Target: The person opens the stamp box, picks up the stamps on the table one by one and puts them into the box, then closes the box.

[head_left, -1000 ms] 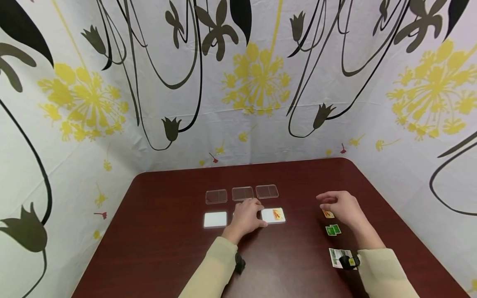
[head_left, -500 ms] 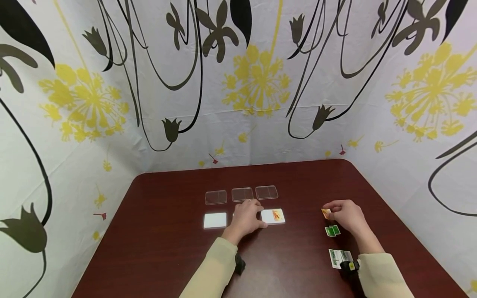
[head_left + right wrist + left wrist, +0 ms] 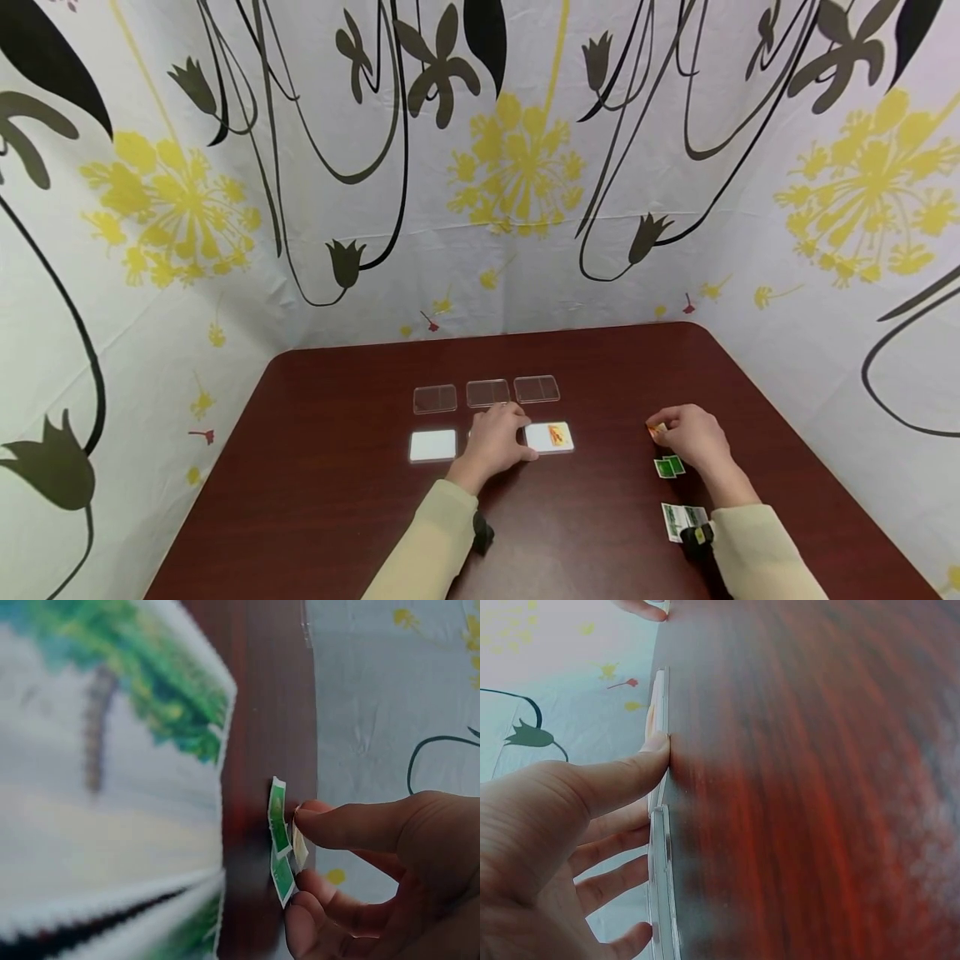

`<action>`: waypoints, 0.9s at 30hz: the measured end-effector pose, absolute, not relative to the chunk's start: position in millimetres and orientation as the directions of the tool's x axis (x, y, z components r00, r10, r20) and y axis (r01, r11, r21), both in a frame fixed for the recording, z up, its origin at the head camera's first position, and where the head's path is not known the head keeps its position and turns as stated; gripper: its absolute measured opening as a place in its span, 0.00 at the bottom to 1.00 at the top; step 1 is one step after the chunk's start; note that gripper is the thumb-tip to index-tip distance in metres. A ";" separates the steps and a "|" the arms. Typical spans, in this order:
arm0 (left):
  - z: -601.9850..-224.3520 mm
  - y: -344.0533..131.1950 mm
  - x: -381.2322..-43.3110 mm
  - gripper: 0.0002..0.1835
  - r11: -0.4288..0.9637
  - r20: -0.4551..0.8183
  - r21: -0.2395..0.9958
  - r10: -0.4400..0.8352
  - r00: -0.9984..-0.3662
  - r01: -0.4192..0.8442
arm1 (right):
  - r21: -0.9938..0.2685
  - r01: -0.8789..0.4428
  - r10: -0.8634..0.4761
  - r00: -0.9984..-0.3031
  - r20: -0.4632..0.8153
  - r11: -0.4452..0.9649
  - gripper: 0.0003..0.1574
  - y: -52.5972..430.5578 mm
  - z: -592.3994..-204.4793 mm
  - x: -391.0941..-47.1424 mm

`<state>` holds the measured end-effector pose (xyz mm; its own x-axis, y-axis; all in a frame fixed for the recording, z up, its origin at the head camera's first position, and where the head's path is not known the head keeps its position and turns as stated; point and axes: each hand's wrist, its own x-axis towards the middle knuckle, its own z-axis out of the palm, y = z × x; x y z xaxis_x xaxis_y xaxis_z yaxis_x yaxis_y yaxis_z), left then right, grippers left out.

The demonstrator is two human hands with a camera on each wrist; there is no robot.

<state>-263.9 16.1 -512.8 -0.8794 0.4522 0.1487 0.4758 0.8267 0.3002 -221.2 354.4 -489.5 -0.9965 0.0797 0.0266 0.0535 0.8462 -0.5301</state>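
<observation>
On the dark red table, my left hand (image 3: 495, 437) lies over the middle of a row of flat plastic cases and covers most of it. Its thumb and index finger hold the left end of the right-hand case (image 3: 536, 437), which carries an orange stamp (image 3: 558, 434). In the left wrist view the thumb (image 3: 641, 769) presses the case's near edge. My right hand (image 3: 693, 435) pinches another orange stamp (image 3: 657, 432) at the right side of the table. Two overlapping green stamps (image 3: 669, 467) lie just in front of that hand.
A white case (image 3: 432, 446) sits left of the left hand. Behind the row lie three clear lids (image 3: 487, 392). A larger stamp (image 3: 682, 521) with a green picture lies under the right wrist. Patterned cloth (image 3: 517, 292) hangs behind the table (image 3: 300, 500).
My right hand has come down and towards me, its fingertips closing on the orange stamp. My left hand has stayed on the cases.
</observation>
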 end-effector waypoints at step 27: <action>-509.1 16.3 -261.1 0.30 0.825 0.141 0.321 0.445 -0.884 0.466 | -0.574 0.036 0.084 -0.995 0.057 0.818 0.11 349.7 -492.8 -222.6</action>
